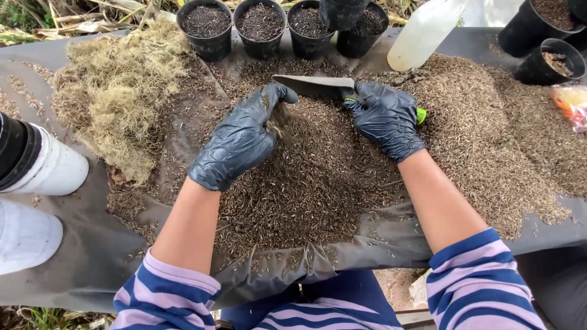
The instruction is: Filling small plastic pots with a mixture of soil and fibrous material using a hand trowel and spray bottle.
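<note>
Both my hands wear black gloves. My left hand (241, 137) is cupped over a heap of dark husk-like potting mix (312, 177), with a pinch of the mix between thumb and fingers. My right hand (386, 119) grips a grey trowel (312, 85) by its green handle (421, 115), the blade pointing left and lying just above the mix. A dark plastic sheet (92, 244) covers the table under the mix. Behind the trowel stands a row of black pots (261, 27) filled with dark mix.
A clump of dry tan moss fibre (119, 91) lies at the left. White containers (43, 165) stand at the left edge. A white bottle (425, 30) leans at the back right, beside more black pots (550, 61). A lighter husk heap (489, 134) spreads right.
</note>
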